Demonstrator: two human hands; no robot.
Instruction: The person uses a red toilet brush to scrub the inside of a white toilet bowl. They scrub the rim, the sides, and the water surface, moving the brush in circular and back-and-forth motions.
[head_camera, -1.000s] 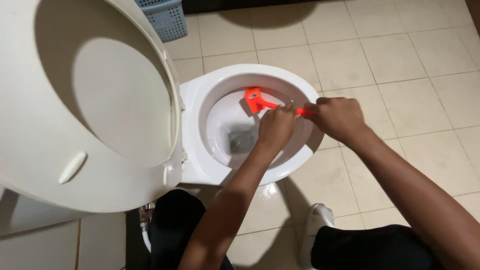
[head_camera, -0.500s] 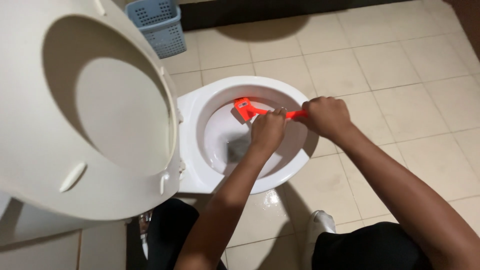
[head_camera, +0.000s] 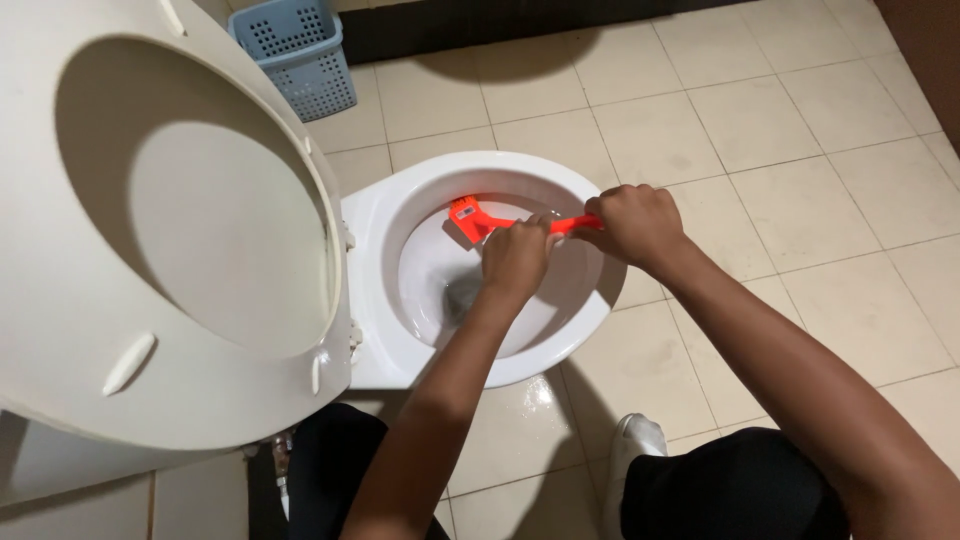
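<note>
Orange brush (head_camera: 478, 219) presses against the toilet bowl (head_camera: 385, 215) wall; left hand (head_camera: 516, 258) and right hand (head_camera: 636, 222) fingers curl tightly around its handle for scrubbing force.

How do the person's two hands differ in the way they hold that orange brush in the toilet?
The left hand grips the orange brush partway along its handle, over the toilet bowl; the right hand grips the handle's far end, above the bowl's rim. The left hand sits nearer the brush head; the right hand sits farther from it. The left forearm reaches up from below the bowl; the right forearm comes in from the side. Both hands are bare and closed in fists round the handle.
</note>
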